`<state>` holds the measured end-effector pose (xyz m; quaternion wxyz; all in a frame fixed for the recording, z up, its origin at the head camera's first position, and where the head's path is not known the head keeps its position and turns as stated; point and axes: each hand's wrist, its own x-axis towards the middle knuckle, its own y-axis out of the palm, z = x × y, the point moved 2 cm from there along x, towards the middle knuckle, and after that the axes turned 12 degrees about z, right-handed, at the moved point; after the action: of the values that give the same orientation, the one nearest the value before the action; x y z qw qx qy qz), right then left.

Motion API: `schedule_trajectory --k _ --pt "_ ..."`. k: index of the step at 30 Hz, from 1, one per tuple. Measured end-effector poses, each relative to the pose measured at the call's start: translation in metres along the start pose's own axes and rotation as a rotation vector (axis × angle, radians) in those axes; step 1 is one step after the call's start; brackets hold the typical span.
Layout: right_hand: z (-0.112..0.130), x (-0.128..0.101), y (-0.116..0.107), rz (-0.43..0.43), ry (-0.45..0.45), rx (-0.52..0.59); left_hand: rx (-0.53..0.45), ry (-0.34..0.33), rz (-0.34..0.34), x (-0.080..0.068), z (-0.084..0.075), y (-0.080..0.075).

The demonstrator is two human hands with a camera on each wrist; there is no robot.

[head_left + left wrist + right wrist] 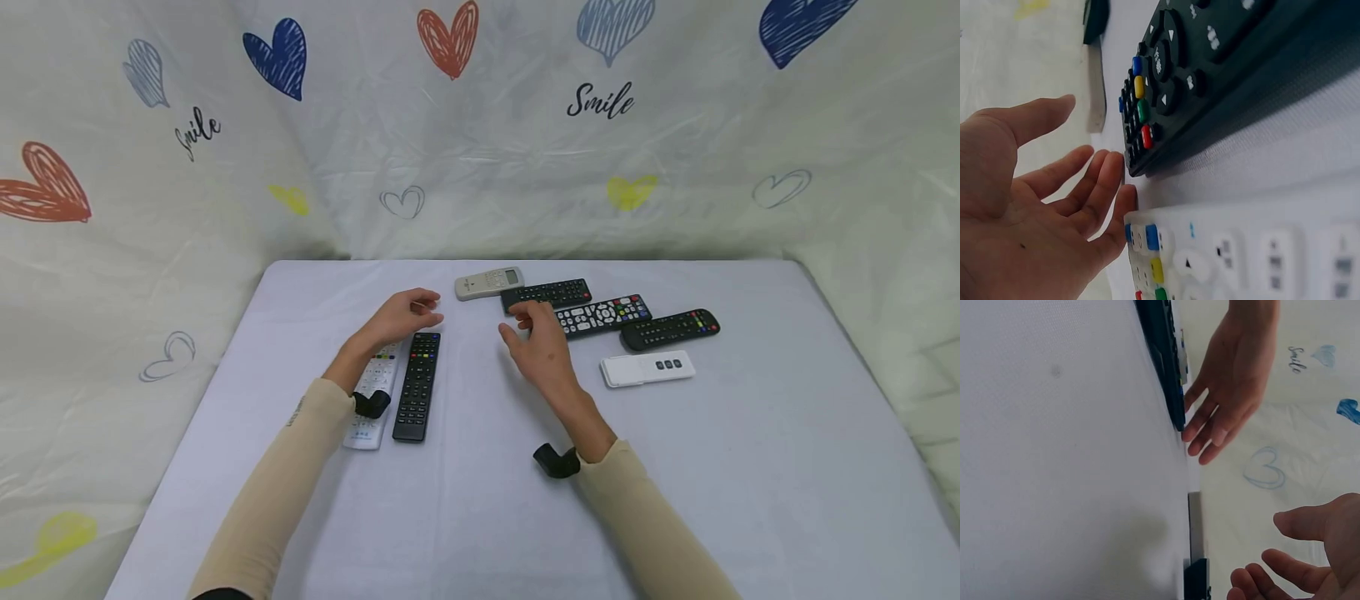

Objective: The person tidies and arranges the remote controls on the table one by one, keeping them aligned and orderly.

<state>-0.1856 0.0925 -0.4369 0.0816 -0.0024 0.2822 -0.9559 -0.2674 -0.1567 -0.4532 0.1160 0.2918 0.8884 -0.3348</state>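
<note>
My left hand [405, 317] hovers just past the far ends of two remote controls, its fingers loosely bent around nothing. One is a black remote [417, 387] with a row of coloured buttons; beside it lies a white remote [372, 379], partly hidden by my left wrist. Both also show in the left wrist view, the black remote [1172, 69] above and the white remote [1210, 250] below. My right hand [543, 346] holds nothing, thumb apart from the fingers. It is nearest a black remote with white buttons [603, 315], covering that remote's left end, and another black remote [551, 293].
Behind the hands lies a grey remote with a small display [486, 283], touching or nearly touching a black one. Further right are a rounded black remote [670, 330] and a white remote with dark buttons [648, 368]. A white cloth [480, 517] covers the table.
</note>
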Motion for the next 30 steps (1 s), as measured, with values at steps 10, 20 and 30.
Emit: schedule_trajectory --k 10,20,30 --pt "-0.007 0.011 -0.011 0.007 0.002 -0.03 -0.014 0.002 -0.005 0.011 -0.006 0.004" --pt "-0.01 0.019 -0.013 0.011 0.005 -0.047 -0.031 -0.028 -0.017 0.015 -0.009 0.011" --pt "-0.008 0.03 -0.018 -0.019 -0.05 -0.108 -0.013 -0.051 -0.037 0.02 -0.012 0.011"
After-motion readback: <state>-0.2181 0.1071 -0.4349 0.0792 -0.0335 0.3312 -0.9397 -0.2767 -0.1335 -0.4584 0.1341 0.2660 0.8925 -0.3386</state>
